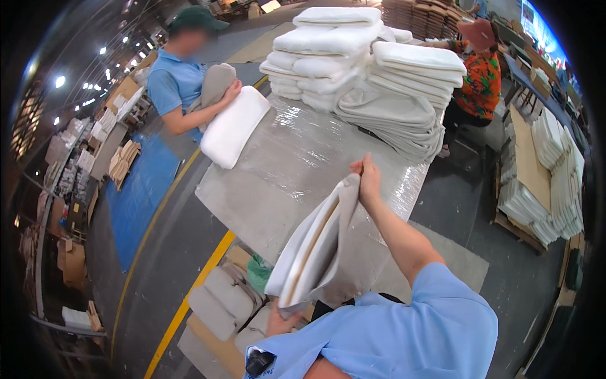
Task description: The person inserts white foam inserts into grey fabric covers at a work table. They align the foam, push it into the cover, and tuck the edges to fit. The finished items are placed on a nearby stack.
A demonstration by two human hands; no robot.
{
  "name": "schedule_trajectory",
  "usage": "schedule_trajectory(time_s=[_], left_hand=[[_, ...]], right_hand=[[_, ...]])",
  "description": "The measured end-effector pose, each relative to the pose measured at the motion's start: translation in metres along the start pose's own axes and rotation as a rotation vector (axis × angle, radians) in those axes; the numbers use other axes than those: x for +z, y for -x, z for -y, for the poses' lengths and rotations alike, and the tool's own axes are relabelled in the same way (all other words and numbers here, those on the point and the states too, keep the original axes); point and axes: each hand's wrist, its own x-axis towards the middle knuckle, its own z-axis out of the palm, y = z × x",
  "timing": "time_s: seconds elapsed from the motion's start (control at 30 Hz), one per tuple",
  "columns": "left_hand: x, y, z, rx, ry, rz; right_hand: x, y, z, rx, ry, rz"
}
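Over the near edge of the wrapped table I hold a grey fabric cover (346, 218) with a white cushion pad (291, 252) partly inside it. A tan strip runs along the pad's edge, where the cover gapes. My right hand (369, 178) pinches the cover's upper corner, its arm stretched forward. Down at the lower end, my left hand (281, 321) grips the cover close to my body; some of its fingers are hidden. Folded grey covers (394, 117) lie in a pile beyond my right hand.
Tall stacks of white pads (328, 44) stand on the table's far side (265, 183). At the left, a person (180, 88) holds a grey cover beside a white pad (237, 129). Another person (480, 76) works at the right. Finished-looking grey cushions (221, 297) sit below the table, lower left.
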Motion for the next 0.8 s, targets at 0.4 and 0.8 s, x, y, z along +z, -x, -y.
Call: schedule_trajectory(time_s=[0.4, 0.8], left_hand=[[0.085, -0.130, -0.075, 0.195, 0.185, 0.332], [0.184, -0.339, -0.149, 0.653, -0.491, 0.025]], right_hand=[[0.007, 0.041, 0.019, 0.036, 0.481, 0.251], [-0.036, 0.020, 0.052, 0.039, 0.806, 0.101]])
